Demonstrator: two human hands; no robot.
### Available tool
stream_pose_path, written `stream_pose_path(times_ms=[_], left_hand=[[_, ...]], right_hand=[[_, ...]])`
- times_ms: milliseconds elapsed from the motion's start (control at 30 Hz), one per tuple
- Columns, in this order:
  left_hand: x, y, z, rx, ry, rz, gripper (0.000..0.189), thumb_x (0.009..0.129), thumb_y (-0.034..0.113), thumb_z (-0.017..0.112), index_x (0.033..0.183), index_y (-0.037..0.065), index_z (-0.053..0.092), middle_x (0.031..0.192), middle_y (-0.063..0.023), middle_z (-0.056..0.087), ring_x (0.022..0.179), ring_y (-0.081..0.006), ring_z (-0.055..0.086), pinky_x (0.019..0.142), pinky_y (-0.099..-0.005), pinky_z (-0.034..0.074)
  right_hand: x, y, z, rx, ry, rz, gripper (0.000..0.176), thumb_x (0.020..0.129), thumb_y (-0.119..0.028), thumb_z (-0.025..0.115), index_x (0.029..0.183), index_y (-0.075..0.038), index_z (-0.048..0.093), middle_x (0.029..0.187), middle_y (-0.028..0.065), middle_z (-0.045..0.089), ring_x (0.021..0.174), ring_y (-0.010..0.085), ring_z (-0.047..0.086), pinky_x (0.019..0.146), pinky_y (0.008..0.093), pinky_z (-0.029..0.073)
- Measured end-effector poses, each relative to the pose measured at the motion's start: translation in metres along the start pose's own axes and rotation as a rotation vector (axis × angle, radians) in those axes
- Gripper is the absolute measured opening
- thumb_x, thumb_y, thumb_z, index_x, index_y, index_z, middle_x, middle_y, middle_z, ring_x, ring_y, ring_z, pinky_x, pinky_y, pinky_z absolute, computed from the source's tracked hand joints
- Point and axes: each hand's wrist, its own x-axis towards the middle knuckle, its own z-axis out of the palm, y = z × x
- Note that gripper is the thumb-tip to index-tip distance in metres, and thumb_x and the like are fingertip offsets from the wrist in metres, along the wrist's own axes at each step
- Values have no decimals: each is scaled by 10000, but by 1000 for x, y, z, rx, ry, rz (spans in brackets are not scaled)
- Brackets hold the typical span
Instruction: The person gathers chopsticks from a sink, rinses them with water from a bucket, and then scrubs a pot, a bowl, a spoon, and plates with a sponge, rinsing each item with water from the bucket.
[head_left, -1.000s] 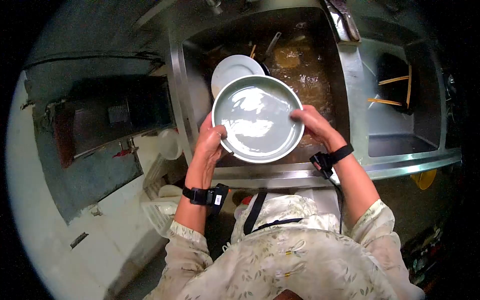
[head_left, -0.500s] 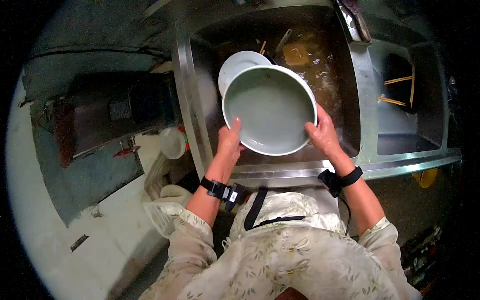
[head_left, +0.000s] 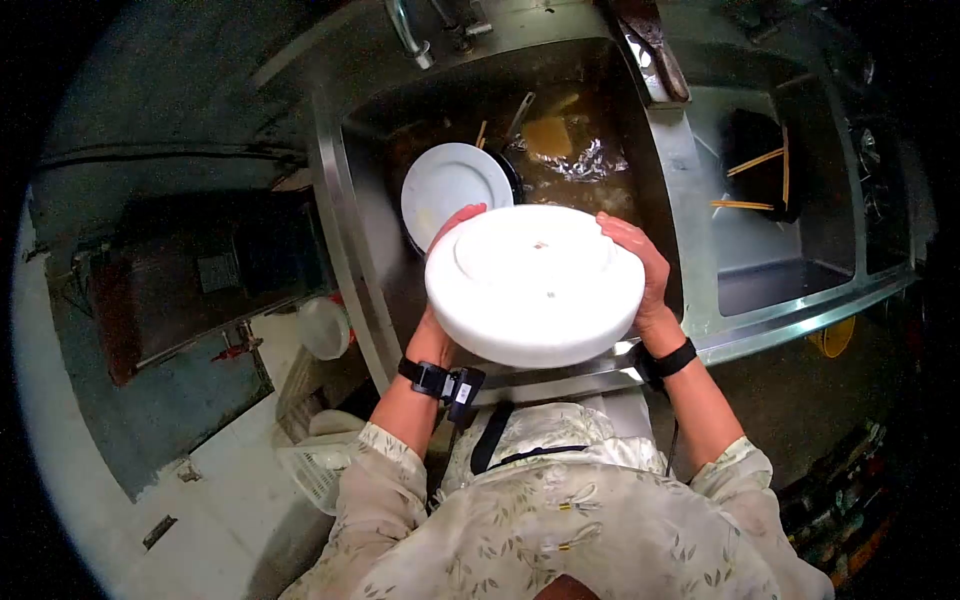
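A white bowl (head_left: 535,290) is tipped over, its rounded underside and foot ring facing me. My left hand (head_left: 445,235) grips its left side, partly hidden behind it. On the right side my right hand (head_left: 640,262) holds the bowl, fingers over the far edge. Beyond the bowl a white plate (head_left: 455,190) rests on a dark pan in the sink. Murky water in the sink (head_left: 660,190) surrounds a yellowish sponge-like block (head_left: 548,137) and a handle (head_left: 521,113).
Wooden chopsticks (head_left: 755,162) lie in the right sink basin (head_left: 750,285). A faucet (head_left: 412,40) stands at the back. Between the basins is a metal container (head_left: 655,75). A white plastic basket (head_left: 318,475) sits low on the left.
The bowl has been turned from its open inside to its underside, held in both hands. The view has shifted, bringing the faucet into sight; the water by the block is now splashing.
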Motion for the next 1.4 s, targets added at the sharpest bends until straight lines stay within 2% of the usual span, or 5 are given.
stream_pose_path(times_ms=[467, 867, 933, 1200, 1400], left_hand=[[18, 10, 26, -134, -3, -93, 406, 1007, 238, 468, 1347, 16, 467, 1289, -122, 573, 1159, -222, 563, 983, -325, 478], [-65, -10, -29, 155, 528, -104, 480, 1022, 313, 418, 1370, -17, 431, 1322, -152, 553, 1126, -261, 578, 980, -355, 475], [-62, 22, 32, -302, 55, -48, 519, 994, 336, 479, 1368, -21, 434, 1329, -174, 546, 1176, -280, 556, 1015, -384, 458], [-86, 37, 5, -217, 438, -276, 707, 773, 182, 721, 1376, -28, 420, 1324, -251, 523, 1181, -363, 555, 1020, -494, 467], [-100, 32, 1, -187, 448, -46, 793, 723, 172, 701, 1408, -34, 358, 1372, -232, 482, 1227, -371, 506, 1071, -488, 416]], right_hand=[[12, 16, -4, 94, 111, -116, 259, 820, -71, 662, 1075, -32, 635, 1142, 166, 657, 1145, 339, 600, 999, 423, 475], [23, 17, 0, 381, 44, -53, 267, 823, -84, 674, 1082, -34, 634, 1110, 184, 665, 1110, 353, 615, 997, 469, 471], [22, 18, -1, 407, 35, -78, 271, 829, -109, 671, 1085, -31, 630, 1103, 181, 666, 1103, 358, 617, 998, 480, 470], [35, 24, 19, 328, -105, -266, 319, 770, -121, 715, 1074, -52, 646, 1178, 193, 640, 1136, 355, 606, 985, 478, 490], [18, 25, 64, 314, -133, 229, 408, 839, -103, 664, 1225, -55, 543, 1183, 203, 632, 1109, 342, 617, 940, 383, 508]])
